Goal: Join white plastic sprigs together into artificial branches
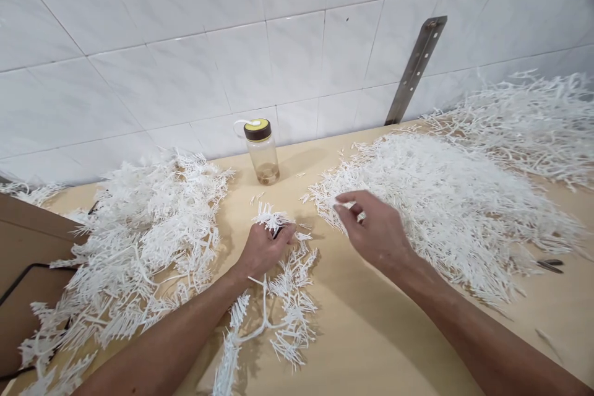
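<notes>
Left hand (264, 249): grip holding a white sprig (297, 306) over the counter (338, 334). Right hand (375, 229): grip narrow, contents not discernible, near the pile (450, 198) of strands.

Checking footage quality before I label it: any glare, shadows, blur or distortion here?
Head view: small bright glare spots on the tiled wall; head view: soft shadows on the tabletop, below the right hand; head view: white strands at far right look soft; head view: tile lines fan towards the edges, suggesting wide-angle distortion.
</notes>
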`<action>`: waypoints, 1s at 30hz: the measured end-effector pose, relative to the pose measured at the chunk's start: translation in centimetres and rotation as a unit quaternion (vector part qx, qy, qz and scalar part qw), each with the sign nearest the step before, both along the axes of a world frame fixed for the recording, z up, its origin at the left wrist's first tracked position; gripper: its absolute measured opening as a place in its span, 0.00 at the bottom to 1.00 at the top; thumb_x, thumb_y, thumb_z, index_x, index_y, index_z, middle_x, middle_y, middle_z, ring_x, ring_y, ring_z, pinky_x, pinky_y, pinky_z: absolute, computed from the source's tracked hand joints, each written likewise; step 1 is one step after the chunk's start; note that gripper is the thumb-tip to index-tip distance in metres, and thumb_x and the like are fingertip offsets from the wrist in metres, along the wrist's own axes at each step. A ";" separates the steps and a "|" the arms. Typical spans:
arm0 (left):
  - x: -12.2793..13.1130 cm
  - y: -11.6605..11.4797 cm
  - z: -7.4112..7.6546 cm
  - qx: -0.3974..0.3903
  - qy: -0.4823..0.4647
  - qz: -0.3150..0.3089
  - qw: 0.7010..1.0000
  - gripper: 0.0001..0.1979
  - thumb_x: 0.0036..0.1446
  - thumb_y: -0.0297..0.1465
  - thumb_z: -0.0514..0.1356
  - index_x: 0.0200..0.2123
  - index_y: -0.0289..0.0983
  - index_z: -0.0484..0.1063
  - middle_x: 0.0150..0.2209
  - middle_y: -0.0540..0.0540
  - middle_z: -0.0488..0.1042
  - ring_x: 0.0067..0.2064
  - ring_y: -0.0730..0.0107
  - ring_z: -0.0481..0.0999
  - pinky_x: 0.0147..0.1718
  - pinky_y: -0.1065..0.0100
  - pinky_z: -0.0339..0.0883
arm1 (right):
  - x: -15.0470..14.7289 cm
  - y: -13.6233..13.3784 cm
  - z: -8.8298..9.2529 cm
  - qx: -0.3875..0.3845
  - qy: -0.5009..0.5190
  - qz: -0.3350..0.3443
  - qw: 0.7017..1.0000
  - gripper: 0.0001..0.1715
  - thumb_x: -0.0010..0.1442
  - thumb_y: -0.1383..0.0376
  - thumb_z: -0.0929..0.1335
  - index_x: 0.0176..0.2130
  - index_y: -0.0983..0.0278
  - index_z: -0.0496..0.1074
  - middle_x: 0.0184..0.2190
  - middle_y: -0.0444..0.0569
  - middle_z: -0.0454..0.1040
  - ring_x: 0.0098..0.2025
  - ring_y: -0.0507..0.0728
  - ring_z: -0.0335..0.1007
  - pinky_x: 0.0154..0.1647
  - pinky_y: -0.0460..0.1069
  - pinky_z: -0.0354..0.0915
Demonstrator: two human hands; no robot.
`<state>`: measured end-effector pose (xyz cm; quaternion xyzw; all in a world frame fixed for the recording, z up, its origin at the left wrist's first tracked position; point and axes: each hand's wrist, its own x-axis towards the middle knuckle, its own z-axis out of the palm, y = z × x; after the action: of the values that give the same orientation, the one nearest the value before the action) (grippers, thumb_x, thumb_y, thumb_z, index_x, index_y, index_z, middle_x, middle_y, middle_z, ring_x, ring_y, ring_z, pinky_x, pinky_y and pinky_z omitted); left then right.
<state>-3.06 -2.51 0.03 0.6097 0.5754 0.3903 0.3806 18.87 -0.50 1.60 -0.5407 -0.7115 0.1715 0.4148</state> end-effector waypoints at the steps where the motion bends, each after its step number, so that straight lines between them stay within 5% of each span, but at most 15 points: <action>1: 0.0 -0.1 0.0 0.001 0.010 -0.002 1.000 0.17 0.56 0.43 0.60 0.25 0.35 0.71 0.23 0.50 0.70 0.29 0.68 0.70 0.31 0.69 0.63 | -0.5 -0.3 -0.2 -0.043 0.001 0.050 0.998 0.15 0.65 0.58 0.64 0.41 0.64 0.75 0.35 0.51 0.77 0.31 0.55 0.71 0.34 0.50 0.67; 6: -0.1 -0.1 -0.2 0.010 0.043 -0.020 0.999 0.20 0.57 0.44 0.59 0.21 0.36 0.67 0.18 0.53 0.62 0.23 0.73 0.61 0.24 0.70 0.56 | -2.8 -1.5 -1.3 -0.152 -0.016 0.169 0.974 0.13 0.63 0.58 0.66 0.36 0.63 0.77 0.28 0.46 0.76 0.29 0.54 0.69 0.30 0.48 0.61; 11: 0.0 -0.1 0.0 0.032 0.061 -0.036 0.997 0.18 0.58 0.42 0.58 0.21 0.37 0.64 0.20 0.54 0.59 0.25 0.74 0.59 0.25 0.70 0.55 | -3.2 -1.5 -1.4 -0.173 0.008 0.165 0.971 0.12 0.61 0.61 0.66 0.29 0.63 0.75 0.24 0.43 0.73 0.27 0.53 0.66 0.30 0.48 0.58; 25: 0.2 -0.3 0.4 0.032 0.078 -0.063 0.994 0.19 0.60 0.40 0.56 0.21 0.37 0.62 0.20 0.54 0.57 0.24 0.74 0.57 0.24 0.71 0.53 | -3.6 -1.7 -1.2 -0.212 0.038 0.157 0.964 0.08 0.58 0.64 0.66 0.29 0.63 0.73 0.25 0.43 0.72 0.26 0.52 0.63 0.28 0.47 0.57; 30: 0.3 -0.3 0.2 0.059 0.055 -0.068 0.994 0.17 0.60 0.42 0.57 0.25 0.36 0.68 0.22 0.53 0.64 0.27 0.73 0.62 0.28 0.71 0.58 | -3.6 -1.7 -1.4 -0.237 0.068 0.151 0.957 0.07 0.57 0.63 0.67 0.30 0.63 0.72 0.22 0.42 0.69 0.23 0.51 0.60 0.26 0.47 0.56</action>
<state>-2.73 -2.84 0.23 0.6890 0.5287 0.3631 0.3375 15.27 -2.16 0.16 -0.4965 -0.6942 0.4320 0.2915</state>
